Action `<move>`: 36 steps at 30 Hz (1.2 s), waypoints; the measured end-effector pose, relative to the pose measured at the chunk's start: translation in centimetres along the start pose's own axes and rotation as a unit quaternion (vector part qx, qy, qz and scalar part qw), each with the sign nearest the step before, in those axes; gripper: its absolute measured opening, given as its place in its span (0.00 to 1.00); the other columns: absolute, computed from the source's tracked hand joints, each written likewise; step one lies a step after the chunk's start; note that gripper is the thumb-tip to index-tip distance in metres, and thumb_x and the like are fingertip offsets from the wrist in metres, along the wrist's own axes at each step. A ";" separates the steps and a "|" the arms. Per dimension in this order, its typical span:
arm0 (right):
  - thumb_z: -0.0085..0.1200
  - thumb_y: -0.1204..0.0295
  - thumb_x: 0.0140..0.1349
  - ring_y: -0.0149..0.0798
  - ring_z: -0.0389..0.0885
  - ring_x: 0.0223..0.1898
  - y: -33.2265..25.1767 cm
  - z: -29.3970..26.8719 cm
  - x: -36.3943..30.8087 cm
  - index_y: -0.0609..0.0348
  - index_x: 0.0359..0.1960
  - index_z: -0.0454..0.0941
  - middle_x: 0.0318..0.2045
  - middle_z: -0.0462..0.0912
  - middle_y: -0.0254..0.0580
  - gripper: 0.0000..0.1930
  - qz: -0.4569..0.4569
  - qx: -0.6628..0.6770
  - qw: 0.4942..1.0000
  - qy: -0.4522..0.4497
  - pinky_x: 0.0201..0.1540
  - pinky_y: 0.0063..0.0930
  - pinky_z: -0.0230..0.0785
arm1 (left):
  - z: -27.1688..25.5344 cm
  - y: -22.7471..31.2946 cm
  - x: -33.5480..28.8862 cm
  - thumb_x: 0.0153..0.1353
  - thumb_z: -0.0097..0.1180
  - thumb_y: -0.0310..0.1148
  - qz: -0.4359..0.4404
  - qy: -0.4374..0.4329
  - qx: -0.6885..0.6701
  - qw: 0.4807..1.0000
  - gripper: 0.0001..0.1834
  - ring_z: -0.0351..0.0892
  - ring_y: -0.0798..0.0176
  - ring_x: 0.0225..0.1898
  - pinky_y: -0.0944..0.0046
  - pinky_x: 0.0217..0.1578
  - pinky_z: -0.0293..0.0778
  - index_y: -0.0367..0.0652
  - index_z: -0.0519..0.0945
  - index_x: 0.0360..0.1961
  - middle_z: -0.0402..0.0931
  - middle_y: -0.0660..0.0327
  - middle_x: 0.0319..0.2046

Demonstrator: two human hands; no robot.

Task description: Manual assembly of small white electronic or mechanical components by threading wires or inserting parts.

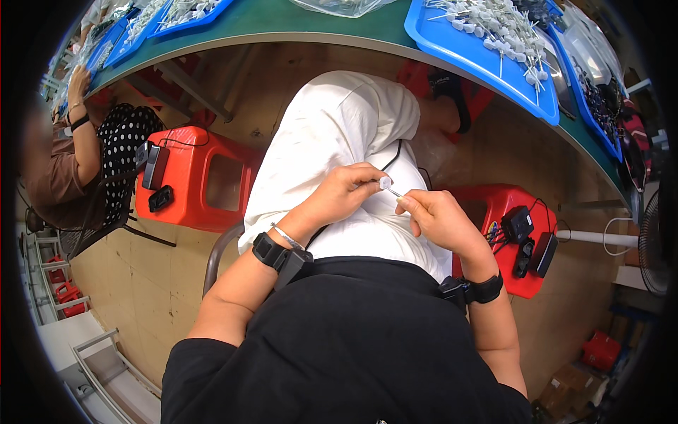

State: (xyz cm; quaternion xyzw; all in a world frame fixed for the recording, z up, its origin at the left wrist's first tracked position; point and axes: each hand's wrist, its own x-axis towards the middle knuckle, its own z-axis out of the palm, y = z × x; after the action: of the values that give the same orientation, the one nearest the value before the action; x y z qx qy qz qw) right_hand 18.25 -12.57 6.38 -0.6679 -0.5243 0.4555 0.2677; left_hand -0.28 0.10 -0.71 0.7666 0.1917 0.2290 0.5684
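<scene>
My left hand (344,192) pinches a small white plastic cap (385,183) between thumb and fingers, over my lap in white trousers. My right hand (438,220) holds a thin stick (395,193) whose tip meets the cap. Both hands are close together, almost touching. Each wrist wears a black band. Above, a blue tray (462,49) on the green table (311,25) holds several similar white-capped sticks (505,28).
A red stool (205,177) with black devices stands to my left, another red stool (512,226) with chargers to my right. A person in a dotted garment (92,148) sits at far left. More blue trays (593,99) line the table's right edge.
</scene>
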 end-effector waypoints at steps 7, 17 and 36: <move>0.48 0.65 0.74 0.29 0.71 0.17 0.0 -0.1 0.0 0.65 0.34 0.82 0.13 0.74 0.39 0.16 -0.003 0.012 1.000 -0.013 0.26 0.30 0.67 | -0.1 0.5 0.1 0.68 0.56 0.25 -0.034 -0.017 -0.019 0.999 0.09 0.80 0.65 0.40 0.67 0.43 0.74 0.35 0.84 0.45 0.82 0.58 0.37; 0.48 0.65 0.74 0.25 0.70 0.18 0.5 0.4 0.2 0.64 0.34 0.82 0.13 0.73 0.34 0.16 0.004 0.056 0.998 -0.019 0.26 0.27 0.66 | -0.2 0.4 0.0 0.68 0.55 0.24 -0.037 -0.023 -0.024 0.999 0.09 0.80 0.67 0.41 0.68 0.44 0.74 0.35 0.84 0.46 0.81 0.58 0.39; 0.47 0.62 0.76 0.23 0.69 0.19 0.7 0.5 0.5 0.63 0.35 0.82 0.15 0.74 0.30 0.18 0.026 0.129 0.991 -0.037 0.27 0.23 0.64 | -0.2 0.1 0.0 0.69 0.55 0.26 -0.072 -0.015 -0.098 0.992 0.09 0.78 0.70 0.40 0.69 0.43 0.73 0.34 0.83 0.46 0.81 0.60 0.40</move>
State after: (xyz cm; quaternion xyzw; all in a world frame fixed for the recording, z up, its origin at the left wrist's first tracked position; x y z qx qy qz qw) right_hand 18.13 -12.41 5.41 -0.6237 -0.4531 0.5503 0.3206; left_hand -0.34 0.23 -0.55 0.6946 0.2147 0.1937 0.6588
